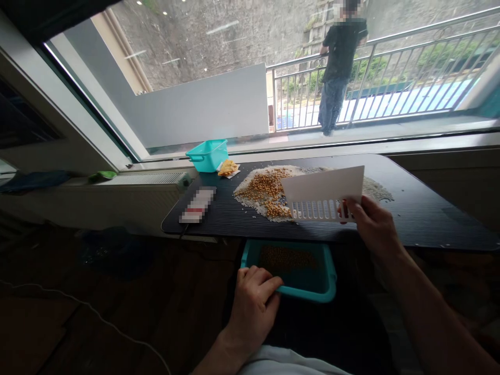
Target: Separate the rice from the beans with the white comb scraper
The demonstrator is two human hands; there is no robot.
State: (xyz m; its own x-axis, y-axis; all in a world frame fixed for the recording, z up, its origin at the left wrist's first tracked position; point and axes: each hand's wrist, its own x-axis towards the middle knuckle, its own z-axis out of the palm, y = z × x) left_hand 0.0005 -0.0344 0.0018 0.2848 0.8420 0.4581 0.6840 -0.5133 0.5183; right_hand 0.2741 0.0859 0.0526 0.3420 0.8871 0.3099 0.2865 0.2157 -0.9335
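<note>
Closest in, the left hand [253,299] has its fingers curled over the near left rim of a teal tray [312,294], clamped on it and holding it just below the front edge of the dark surface [429,219]; a layer of loose beans [287,258] lies inside. Above, the right hand [373,224] pinches the lower right corner of a white slotted scraper [324,195], thumb and fingers closed on it. The scraper's slotted edge stands on the surface against the near right side of a pile [265,192] of white rice mixed with yellow beans.

The step in hand looks like raking beans out of the rice toward the edge above the tray. A pull of that kind wants the slotted edge flat on the surface and the tray right under the drop, or beans could spill to the floor.

Farther back sit a blurred box [197,205], a yellow packet [227,167] and a small teal basket [207,154]. Beyond the window a person [339,67] leans on a balcony railing [410,78]
</note>
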